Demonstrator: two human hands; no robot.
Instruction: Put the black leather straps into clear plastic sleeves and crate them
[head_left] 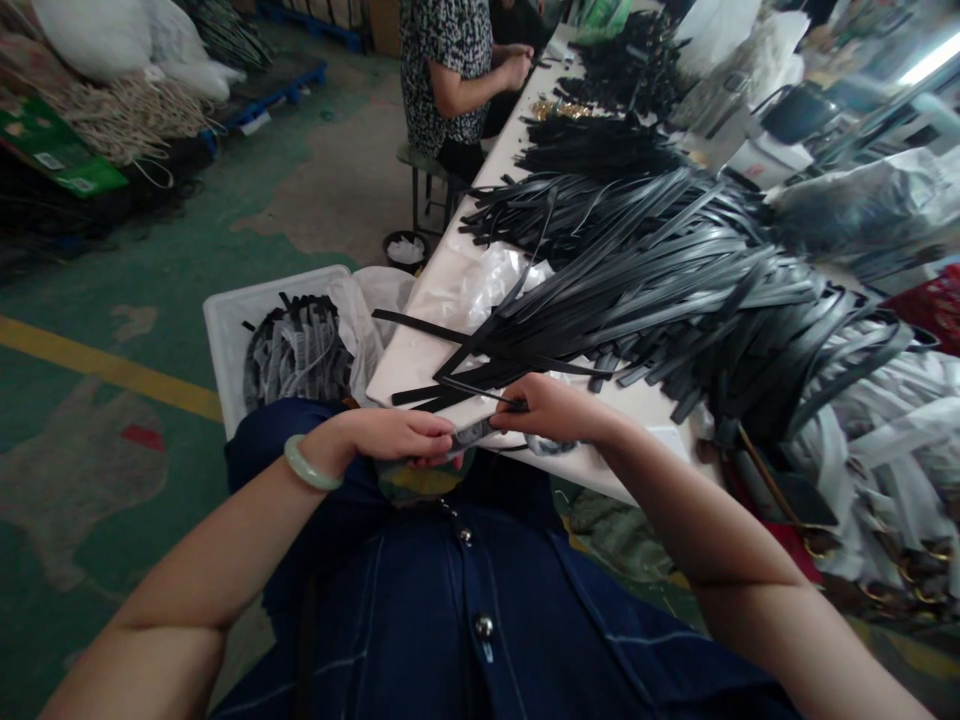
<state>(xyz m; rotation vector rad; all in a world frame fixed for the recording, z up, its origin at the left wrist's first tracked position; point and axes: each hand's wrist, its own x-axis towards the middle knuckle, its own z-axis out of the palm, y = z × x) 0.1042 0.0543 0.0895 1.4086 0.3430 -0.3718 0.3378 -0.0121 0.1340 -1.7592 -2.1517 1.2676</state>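
Observation:
At the near edge of the white table (416,355), my left hand (405,437) and my right hand (547,408) are close together. A short grey, see-through strip (472,434) runs between them, pinched at each end. A thin dark rod or narrow strap (480,390) sticks out to the left from my right fingers; its kind is unclear. Just beyond my hands lie loose black straps (427,394), some crossing each other. More greyish, see-through material (551,443) lies beside my right hand.
A big pile of black straps (637,270) covers much of the table. On the left, a white bin (217,340) holds plastic-wrapped strips. Crumpled clear plastic (499,280) lies near the table edge. Farther along, a co-worker (450,80) sits on a stool. White straps (892,440) hang at right.

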